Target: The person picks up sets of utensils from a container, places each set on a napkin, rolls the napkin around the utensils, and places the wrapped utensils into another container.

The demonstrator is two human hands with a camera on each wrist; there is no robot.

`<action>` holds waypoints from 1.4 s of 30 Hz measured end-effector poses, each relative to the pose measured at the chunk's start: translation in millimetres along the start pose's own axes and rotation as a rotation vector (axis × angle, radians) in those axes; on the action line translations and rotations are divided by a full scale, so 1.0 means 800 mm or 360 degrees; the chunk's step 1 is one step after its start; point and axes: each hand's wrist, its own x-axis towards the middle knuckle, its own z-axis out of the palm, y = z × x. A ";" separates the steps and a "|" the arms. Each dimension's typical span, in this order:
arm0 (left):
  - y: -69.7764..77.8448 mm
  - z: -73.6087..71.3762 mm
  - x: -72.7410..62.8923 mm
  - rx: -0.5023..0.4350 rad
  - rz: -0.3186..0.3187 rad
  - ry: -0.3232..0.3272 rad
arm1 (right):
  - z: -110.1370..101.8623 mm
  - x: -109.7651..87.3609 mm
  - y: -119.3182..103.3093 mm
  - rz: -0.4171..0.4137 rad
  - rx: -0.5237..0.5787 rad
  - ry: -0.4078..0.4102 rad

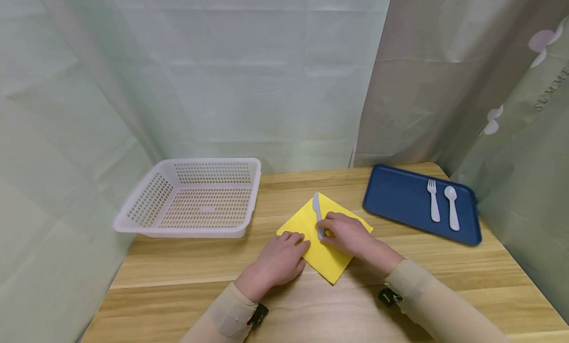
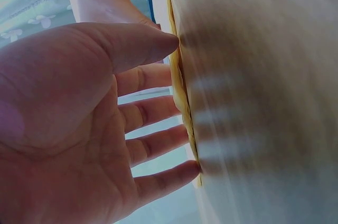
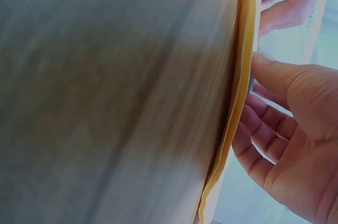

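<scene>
A folded yellow napkin (image 1: 328, 265) lies turned cornerwise on the wooden table in the head view. On top of it rests a white plastic knife (image 1: 316, 205), blade pointing away from the person. My right hand (image 1: 348, 235) pinches the knife's handle between thumb and fingers, low over the napkin. At the napkin's left corner, my left hand (image 1: 281, 258) rests its fingertips. Its fingers are extended in the left wrist view, fingertips (image 2: 191, 169) right at the napkin's edge. From the right wrist, the napkin's edge (image 3: 240, 92) shows side-on and hides most of the knife.
A white perforated plastic basket (image 1: 255, 194) stands at the back left. To the right, a blue tray (image 1: 395, 197) holds a white fork (image 1: 434, 204) and a white spoon (image 1: 452, 209). Curtains (image 1: 249, 81) hang behind the table (image 1: 186, 269) and at both sides.
</scene>
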 end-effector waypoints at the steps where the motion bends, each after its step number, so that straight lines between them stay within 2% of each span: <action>1: 0.000 0.000 0.000 -0.0002 -0.0001 -0.0003 | 0.000 0.000 0.000 -0.0001 -0.0002 0.0001; 16: -0.001 0.004 0.003 0.0002 -0.0027 -0.0055 | 0.001 -0.001 0.000 0.0027 0.0010 0.0009; 28: 0.000 0.001 0.001 0.0006 -0.0006 -0.0020 | 0.001 -0.006 0.003 0.0004 -0.0124 0.0121; 42: 0.003 -0.002 -0.001 0.0004 -0.0010 0.0002 | -0.010 -0.015 0.003 -0.0023 -0.0177 0.0201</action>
